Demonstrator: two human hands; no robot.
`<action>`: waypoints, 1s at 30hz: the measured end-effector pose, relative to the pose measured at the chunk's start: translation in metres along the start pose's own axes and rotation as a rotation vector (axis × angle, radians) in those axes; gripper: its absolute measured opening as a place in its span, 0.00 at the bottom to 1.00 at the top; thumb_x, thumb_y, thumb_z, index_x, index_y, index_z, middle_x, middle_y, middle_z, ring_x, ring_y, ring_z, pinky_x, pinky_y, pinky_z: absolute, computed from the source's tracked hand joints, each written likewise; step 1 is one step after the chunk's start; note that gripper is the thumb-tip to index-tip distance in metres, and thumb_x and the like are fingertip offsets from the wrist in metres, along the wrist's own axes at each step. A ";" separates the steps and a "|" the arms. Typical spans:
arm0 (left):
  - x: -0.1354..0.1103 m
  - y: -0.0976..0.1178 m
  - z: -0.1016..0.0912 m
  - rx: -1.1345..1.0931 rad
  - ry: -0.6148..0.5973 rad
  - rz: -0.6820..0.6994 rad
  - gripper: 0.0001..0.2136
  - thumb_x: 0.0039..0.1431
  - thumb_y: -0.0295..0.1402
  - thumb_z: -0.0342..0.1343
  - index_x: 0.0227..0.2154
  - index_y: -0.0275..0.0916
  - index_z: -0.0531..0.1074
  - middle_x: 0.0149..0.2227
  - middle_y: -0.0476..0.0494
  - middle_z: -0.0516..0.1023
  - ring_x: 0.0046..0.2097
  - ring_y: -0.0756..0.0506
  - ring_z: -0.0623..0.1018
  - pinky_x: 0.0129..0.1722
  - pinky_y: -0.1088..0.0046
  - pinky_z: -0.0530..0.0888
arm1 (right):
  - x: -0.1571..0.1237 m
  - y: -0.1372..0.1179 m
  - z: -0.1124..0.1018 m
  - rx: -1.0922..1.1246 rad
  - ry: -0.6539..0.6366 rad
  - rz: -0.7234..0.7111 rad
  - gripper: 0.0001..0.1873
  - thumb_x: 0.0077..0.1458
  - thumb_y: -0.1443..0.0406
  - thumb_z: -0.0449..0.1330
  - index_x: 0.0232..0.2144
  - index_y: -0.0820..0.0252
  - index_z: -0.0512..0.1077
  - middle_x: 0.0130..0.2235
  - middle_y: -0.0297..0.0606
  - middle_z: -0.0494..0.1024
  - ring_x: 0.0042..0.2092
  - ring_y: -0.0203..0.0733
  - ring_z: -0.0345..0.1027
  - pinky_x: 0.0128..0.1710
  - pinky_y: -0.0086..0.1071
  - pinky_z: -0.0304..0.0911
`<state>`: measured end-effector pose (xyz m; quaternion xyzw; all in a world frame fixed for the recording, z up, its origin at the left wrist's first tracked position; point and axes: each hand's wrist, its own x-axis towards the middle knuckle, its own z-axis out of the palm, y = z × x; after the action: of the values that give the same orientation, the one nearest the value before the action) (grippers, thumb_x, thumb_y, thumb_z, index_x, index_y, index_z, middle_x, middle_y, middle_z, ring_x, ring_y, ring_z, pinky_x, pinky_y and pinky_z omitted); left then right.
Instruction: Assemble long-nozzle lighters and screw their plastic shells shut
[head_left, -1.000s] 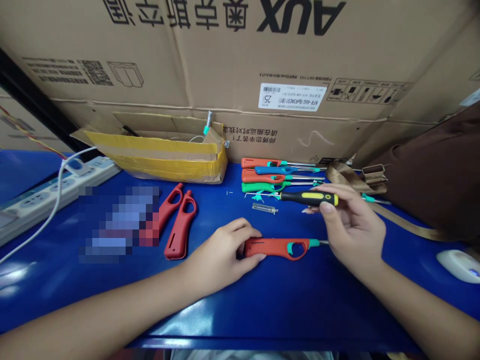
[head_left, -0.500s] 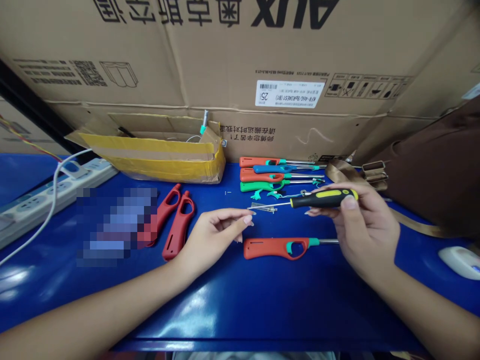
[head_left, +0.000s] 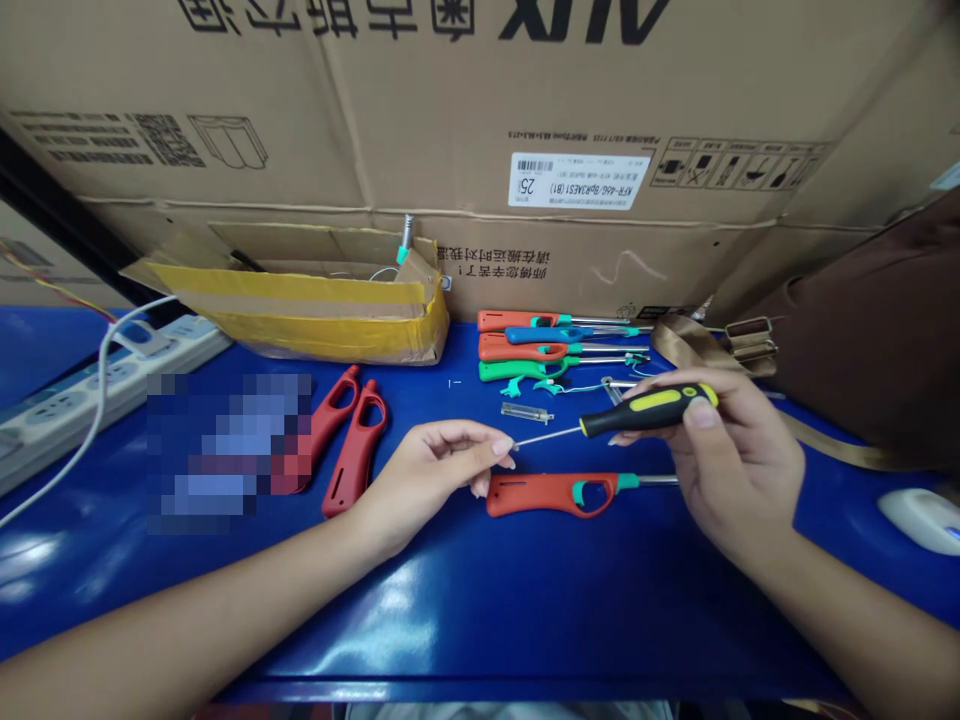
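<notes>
My right hand [head_left: 731,465] is closed around the black and yellow handle of a screwdriver [head_left: 637,410], whose shaft slopes down to the left. At the shaft's end, the thumb and fingers of my left hand [head_left: 450,460] are pinched together by the tip; whatever sits between them is too small to make out. Just below lies an orange long-nosed lighter [head_left: 536,493] with a teal trigger and metal barrel. A small clear fuel tank [head_left: 525,411] rests on the table behind the screwdriver shaft.
Several lighters, among them a blue one [head_left: 536,335] and a green one [head_left: 517,370], lie at the back. Red lighter shells [head_left: 356,450] are on the left near a power strip [head_left: 105,390]. A taped cardboard box [head_left: 315,320] stands behind. A brown ribbon [head_left: 840,447] lies on the right.
The screwdriver tip has swung down from over the clear fuel tank to my left fingertips. My left fingers have moved slightly right and pinched together at the tip.
</notes>
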<state>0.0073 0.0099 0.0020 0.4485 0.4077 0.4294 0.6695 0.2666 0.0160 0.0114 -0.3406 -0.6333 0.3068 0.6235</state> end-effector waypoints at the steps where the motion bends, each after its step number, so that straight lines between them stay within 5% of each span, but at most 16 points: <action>1: 0.000 0.000 0.000 0.005 -0.008 -0.003 0.07 0.54 0.36 0.71 0.31 0.38 0.83 0.29 0.48 0.82 0.23 0.57 0.70 0.26 0.82 0.67 | 0.000 -0.001 0.000 0.006 -0.002 0.002 0.09 0.67 0.63 0.58 0.47 0.52 0.77 0.44 0.40 0.79 0.39 0.43 0.79 0.32 0.35 0.80; 13: 0.002 0.002 -0.001 -0.019 0.064 0.001 0.11 0.54 0.40 0.70 0.31 0.37 0.84 0.29 0.48 0.82 0.23 0.57 0.68 0.26 0.82 0.66 | 0.001 -0.005 0.004 0.013 0.062 0.042 0.08 0.66 0.61 0.60 0.45 0.53 0.77 0.42 0.38 0.79 0.39 0.43 0.80 0.31 0.34 0.81; 30: 0.003 -0.005 -0.003 0.069 -0.010 -0.042 0.16 0.59 0.47 0.66 0.32 0.38 0.84 0.25 0.48 0.79 0.22 0.57 0.67 0.29 0.76 0.63 | 0.002 -0.005 0.005 -0.009 0.077 0.007 0.08 0.65 0.61 0.60 0.45 0.51 0.78 0.45 0.37 0.75 0.37 0.38 0.78 0.34 0.32 0.82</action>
<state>0.0065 0.0127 -0.0039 0.4646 0.4283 0.3989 0.6646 0.2610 0.0151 0.0168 -0.3573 -0.6089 0.2930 0.6448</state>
